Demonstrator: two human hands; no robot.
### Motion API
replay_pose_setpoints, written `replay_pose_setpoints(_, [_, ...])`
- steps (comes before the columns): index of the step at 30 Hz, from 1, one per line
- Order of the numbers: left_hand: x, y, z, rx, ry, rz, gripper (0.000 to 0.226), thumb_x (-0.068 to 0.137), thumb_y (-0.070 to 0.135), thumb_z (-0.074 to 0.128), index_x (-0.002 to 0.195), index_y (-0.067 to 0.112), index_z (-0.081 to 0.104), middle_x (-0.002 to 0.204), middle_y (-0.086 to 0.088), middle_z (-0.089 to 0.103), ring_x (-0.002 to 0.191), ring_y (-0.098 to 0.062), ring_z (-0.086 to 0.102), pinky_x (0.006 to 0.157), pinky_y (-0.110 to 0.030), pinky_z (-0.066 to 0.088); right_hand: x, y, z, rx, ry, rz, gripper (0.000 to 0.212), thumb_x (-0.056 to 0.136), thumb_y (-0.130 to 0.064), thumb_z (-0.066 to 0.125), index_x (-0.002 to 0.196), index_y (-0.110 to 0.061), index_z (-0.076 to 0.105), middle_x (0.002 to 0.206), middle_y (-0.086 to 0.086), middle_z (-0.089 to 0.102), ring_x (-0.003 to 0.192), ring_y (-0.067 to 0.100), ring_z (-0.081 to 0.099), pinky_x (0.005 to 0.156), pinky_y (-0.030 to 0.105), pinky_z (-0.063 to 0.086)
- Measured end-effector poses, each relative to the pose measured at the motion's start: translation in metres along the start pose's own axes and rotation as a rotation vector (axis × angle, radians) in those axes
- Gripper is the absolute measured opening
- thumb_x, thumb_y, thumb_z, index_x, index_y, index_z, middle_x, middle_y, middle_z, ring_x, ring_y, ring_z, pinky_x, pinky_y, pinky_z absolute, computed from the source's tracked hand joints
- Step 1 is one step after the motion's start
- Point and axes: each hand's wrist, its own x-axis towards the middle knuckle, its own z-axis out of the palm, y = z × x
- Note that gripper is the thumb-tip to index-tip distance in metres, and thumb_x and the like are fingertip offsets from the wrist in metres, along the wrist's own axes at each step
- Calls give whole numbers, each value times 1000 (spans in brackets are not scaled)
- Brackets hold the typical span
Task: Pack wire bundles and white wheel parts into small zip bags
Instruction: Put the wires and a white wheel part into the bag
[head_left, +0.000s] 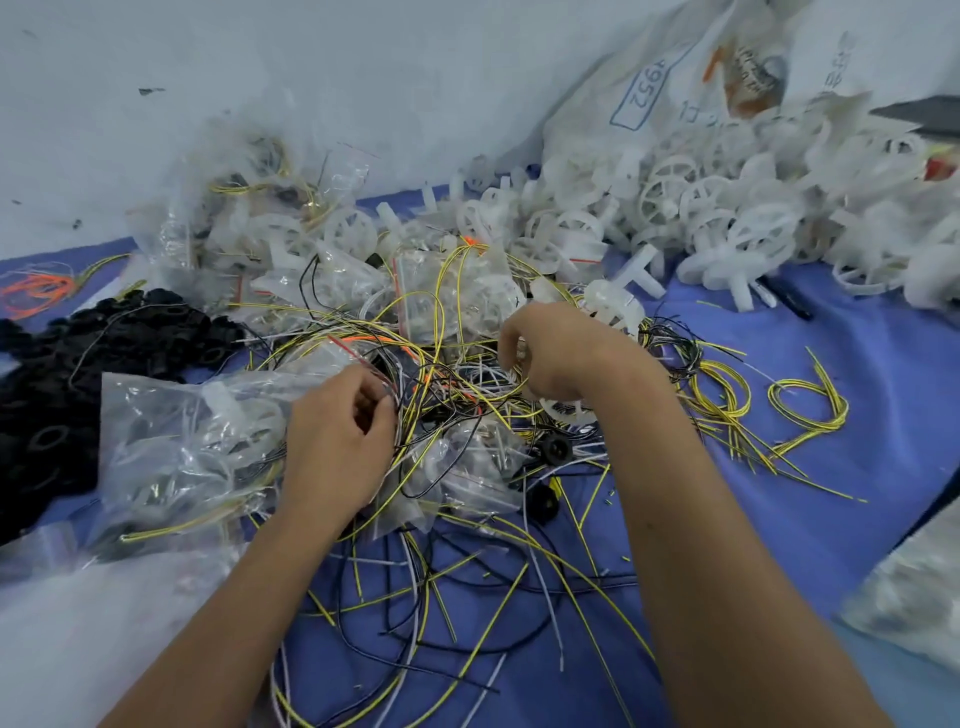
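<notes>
Right grip: the right hand (540, 358) has its fingers curled into the wire tangle (447, 384), pinching a few yellow-and-black strands; just under it lies a white wheel part (563, 410), touching the heel of the hand.
Left grip: the left hand (337, 441) is curled at the red-striped mouth of a small zip bag (358, 358) — thumb and fingers look pinched on the film, though wires cross in front and I can't be sure of more.
Bag from wires: the bag mouth lies to the left of the right hand, with the knot of wires between them; the right hand is the nearer to the strands.
Long axis: the held strands loop up and away toward the far side of the blue counter (831, 415), so they would likely drag their neighbours if pulled straight.
Wheel supply: the wheel heap (701, 218) sits along the far right edge — well apart from both hands.
Open room: bare counter shows only toward the right edge, past the coiled yellow wires (810, 410); filled bags (176, 457) crowd the left.
</notes>
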Motion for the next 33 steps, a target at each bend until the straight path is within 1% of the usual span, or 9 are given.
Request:
replay_pose_setpoints(4, [0, 0, -2, -12, 6, -17, 23, 90, 14, 68, 77, 27, 56, 61, 14, 57, 64, -3, 58, 54, -12, 33, 2, 4, -5, 43, 27, -18, 38, 77, 3, 80, 101, -24, 67, 110, 6, 61, 90, 26, 65, 62, 28, 47])
replay_pose_setpoints(10, [0, 3, -6, -76, 81, -145, 20, 86, 11, 70, 76, 24, 59, 64, 10, 60, 62, -4, 59, 56, -26, 46, -3, 14, -20, 11, 84, 3, 38, 82, 9, 67, 96, -26, 66, 107, 6, 68, 93, 24, 66, 75, 35, 57])
replay_pose_setpoints(12, [2, 1, -9, -141, 133, -225, 20, 86, 13, 72, 76, 25, 60, 64, 8, 63, 58, -3, 61, 54, -20, 48, -4, 13, -30, 40, 239, 39, 33, 83, 7, 67, 96, -24, 70, 103, 9, 72, 91, 25, 68, 78, 31, 57])
replay_pose_setpoints(14, [6, -1, -11, -175, 203, -309, 18, 86, 16, 73, 76, 25, 61, 66, 8, 63, 60, 1, 60, 53, -9, 42, -2, 9, -41, 107, 523, 51, 26, 85, 2, 67, 101, -17, 77, 100, 9, 74, 92, 25, 70, 83, 27, 55])
replay_pose_setpoints(17, [12, -8, -16, -194, 288, -391, 15, 88, 14, 70, 79, 20, 60, 71, 7, 63, 63, -3, 59, 56, -11, 39, 4, -13, -46, 413, 822, -44, 21, 82, -5, 69, 99, -15, 79, 92, 4, 76, 88, 18, 71, 89, 31, 56])
replay_pose_setpoints(21, [17, -19, -25, -210, 349, -426, 8, 93, 12, 66, 88, 14, 60, 75, 8, 61, 68, -4, 57, 61, -8, 38, 22, -57, -20, 814, 605, -191, 9, 82, -11, 78, 90, -12, 79, 78, 3, 76, 72, 12, 72, 78, 35, 61])
replay_pose_setpoints(24, [22, -24, -32, -366, 384, -498, 5, 94, 14, 68, 93, 13, 63, 82, 4, 64, 71, -9, 60, 71, -25, 47, 39, -86, 7, 885, 473, -224, 7, 85, -11, 75, 79, -14, 77, 70, 3, 74, 53, 8, 62, 52, 26, 51])
replay_pose_setpoints(29, [28, -19, -44, -578, 439, -514, 12, 88, 5, 66, 85, 16, 61, 79, 1, 62, 63, -3, 56, 62, -24, 46, 65, -114, 32, 1080, 203, -185, 8, 91, -5, 70, 84, -5, 73, 60, 1, 62, 43, 10, 49, 42, 21, 41])
replay_pose_setpoints(33, [27, -12, -49, -612, 527, -449, 15, 85, 0, 63, 83, 14, 59, 78, -2, 60, 70, -14, 55, 67, -31, 47, 79, -124, 38, 1021, 86, -197, 4, 91, -3, 70, 89, -3, 72, 66, 11, 65, 49, 20, 57, 39, 21, 42])
